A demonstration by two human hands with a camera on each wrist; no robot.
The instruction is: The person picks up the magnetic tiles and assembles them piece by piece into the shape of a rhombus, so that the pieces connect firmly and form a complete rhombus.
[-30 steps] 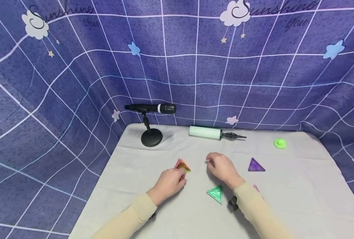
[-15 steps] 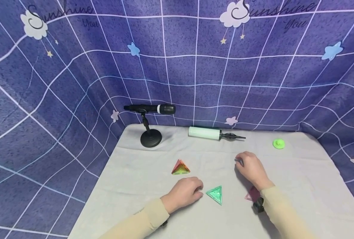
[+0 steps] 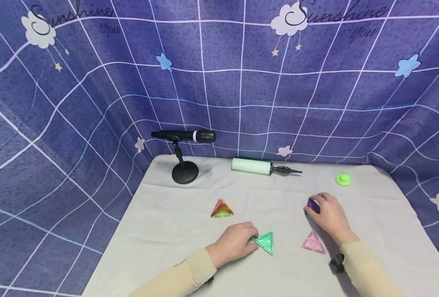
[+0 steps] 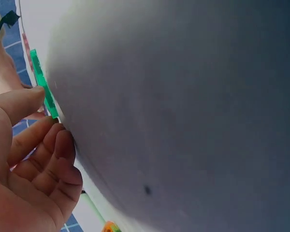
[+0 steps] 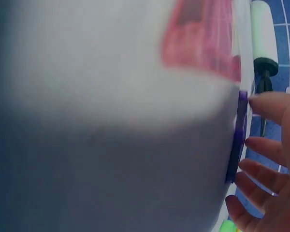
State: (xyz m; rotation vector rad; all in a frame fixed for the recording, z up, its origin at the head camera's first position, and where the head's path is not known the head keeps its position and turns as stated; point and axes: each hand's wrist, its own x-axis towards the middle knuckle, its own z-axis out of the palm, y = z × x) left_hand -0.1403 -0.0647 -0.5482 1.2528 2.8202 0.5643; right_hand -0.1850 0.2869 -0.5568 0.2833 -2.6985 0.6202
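My left hand (image 3: 235, 245) has its thumb and index finger at the left corner of a green triangular magnetic tile (image 3: 266, 242), pinching it as it lies on the cloth. In the left wrist view this green tile (image 4: 42, 82) shows edge-on beside the thumb, with the other fingers curled. Farther right, my right hand (image 3: 329, 215) holds a purple triangular magnetic tile (image 3: 313, 205) between thumb and fingers, which partly hide it. The right wrist view shows the purple tile (image 5: 238, 137) low against the cloth. A pink triangular tile (image 3: 313, 243) lies between the two hands, nearer the right forearm.
A small pyramid of red, orange and yellow-green tiles (image 3: 222, 209) stands left of centre. At the back are a microphone on a stand (image 3: 185, 171), a pale green hand pump (image 3: 252, 166) and a bright green round item (image 3: 343, 179). A blue gridded curtain (image 3: 219, 82) hangs behind the table.
My left hand has let go of the tile pyramid and moved right and nearer to the green tile. My right hand has moved right to the purple tile, uncovering the pink one.
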